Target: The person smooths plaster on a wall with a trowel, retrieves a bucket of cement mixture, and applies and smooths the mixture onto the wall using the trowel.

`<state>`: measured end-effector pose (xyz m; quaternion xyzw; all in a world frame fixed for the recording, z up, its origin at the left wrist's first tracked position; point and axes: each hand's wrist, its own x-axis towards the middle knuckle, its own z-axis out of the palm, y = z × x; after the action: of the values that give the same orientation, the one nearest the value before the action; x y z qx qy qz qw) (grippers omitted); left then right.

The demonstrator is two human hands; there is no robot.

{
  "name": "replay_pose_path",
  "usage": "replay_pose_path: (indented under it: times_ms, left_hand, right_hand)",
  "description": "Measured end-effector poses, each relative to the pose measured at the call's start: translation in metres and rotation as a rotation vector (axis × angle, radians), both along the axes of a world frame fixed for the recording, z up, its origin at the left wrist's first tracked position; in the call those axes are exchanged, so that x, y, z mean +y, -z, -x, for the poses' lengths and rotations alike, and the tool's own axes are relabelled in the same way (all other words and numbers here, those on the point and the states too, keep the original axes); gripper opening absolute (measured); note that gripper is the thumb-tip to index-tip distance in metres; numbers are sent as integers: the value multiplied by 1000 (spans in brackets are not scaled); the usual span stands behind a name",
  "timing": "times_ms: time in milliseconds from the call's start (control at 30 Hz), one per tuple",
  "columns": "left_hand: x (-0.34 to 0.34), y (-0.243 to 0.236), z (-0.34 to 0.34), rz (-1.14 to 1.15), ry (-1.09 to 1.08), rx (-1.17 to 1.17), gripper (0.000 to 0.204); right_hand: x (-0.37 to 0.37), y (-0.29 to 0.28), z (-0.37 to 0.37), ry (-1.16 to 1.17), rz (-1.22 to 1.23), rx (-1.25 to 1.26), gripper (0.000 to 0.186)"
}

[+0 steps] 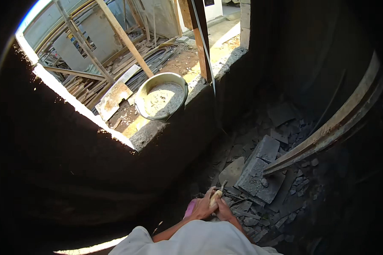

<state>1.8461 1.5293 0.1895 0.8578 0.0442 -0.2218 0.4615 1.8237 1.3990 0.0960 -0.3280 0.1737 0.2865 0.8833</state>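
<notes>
Both of my hands grip the pale handle of a trowel low in the middle of the view, its grey blade pointing up and away from me. My left hand is closed on the handle from the left, and my right hand is closed on it from the right. Something pink shows just behind my left hand; I cannot make out what it is. Beyond the trowel, broken grey blocks lie among rubble on the shaded floor.
A bucket of wet mortar sits on the rough window ledge, above a dark wall. A long timber leans down onto the rubble at the right. Outside stand wooden props among stacked boards and pipes.
</notes>
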Motion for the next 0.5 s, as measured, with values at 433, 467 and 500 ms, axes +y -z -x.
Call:
replay_pose_path:
  times_ms: [433, 467, 500]
  left_hand:
    - [136, -82, -177, 1431, -730, 42, 81]
    - [144, -88, -190, 1467, -710, 75, 82]
    - [148, -93, -207, 1507, -684, 115, 82]
  right_hand:
    - [-107, 135, 65, -90, 1143, 277, 40]
    - [-100, 150, 93, -134, 1334, 293, 43]
    - [-91, 158, 115, -179, 1524, 319, 46]
